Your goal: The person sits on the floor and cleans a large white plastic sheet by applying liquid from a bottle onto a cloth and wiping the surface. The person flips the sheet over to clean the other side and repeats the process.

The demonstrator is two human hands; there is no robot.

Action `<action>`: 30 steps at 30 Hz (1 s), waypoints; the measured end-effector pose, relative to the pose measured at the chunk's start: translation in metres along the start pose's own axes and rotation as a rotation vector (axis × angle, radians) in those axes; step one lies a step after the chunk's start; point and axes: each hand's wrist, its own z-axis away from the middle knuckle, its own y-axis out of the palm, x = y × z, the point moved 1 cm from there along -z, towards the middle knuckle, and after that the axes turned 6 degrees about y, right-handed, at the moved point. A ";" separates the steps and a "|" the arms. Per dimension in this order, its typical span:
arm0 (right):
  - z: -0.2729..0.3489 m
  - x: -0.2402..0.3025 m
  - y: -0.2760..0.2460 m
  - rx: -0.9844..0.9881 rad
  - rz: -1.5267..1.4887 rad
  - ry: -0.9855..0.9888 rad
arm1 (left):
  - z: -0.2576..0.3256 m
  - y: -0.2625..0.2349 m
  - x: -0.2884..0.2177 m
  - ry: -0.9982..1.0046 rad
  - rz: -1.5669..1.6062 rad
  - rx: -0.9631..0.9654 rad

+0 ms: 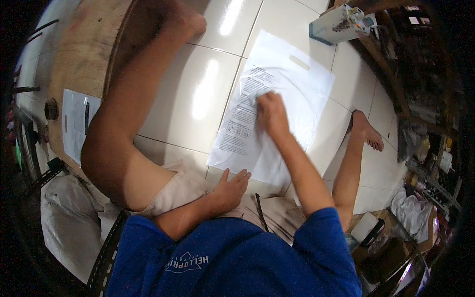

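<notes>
A white plastic bag (297, 84) with a cut-out handle lies flat on the tiled floor between my legs. Lines of dark print and small pictograms run down its left part. My right hand (272, 113) presses on the middle of the bag, beside the print. Its fingers are curled closed and a little blurred; whatever they may hold is hidden. Near the bag's lower edge rests my left hand (232, 189), fingers apart and holding nothing.
A rectangular, stained can (339, 24) stands on the floor at the far right. Dark shelving (391, 69) lines the right side. On the left is a wooden board (81, 49) with another white printed bag (74, 121). A white sack (64, 218) stands lower left.
</notes>
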 end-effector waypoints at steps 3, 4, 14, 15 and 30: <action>-0.065 -0.033 -0.021 -0.163 0.054 0.033 | 0.002 -0.004 0.000 0.020 -0.003 -0.017; -0.080 -0.037 -0.027 -0.124 0.037 0.077 | 0.001 -0.001 0.001 0.012 0.009 -0.022; 0.113 0.013 0.000 0.249 -0.131 -0.117 | -0.008 0.009 -0.003 -0.056 0.038 0.010; 0.109 0.008 0.002 0.233 -0.089 -0.103 | -0.007 0.004 -0.004 -0.060 0.039 0.033; -0.040 -0.056 -0.042 0.127 -0.682 0.497 | -0.002 0.000 0.004 0.022 -0.015 -0.040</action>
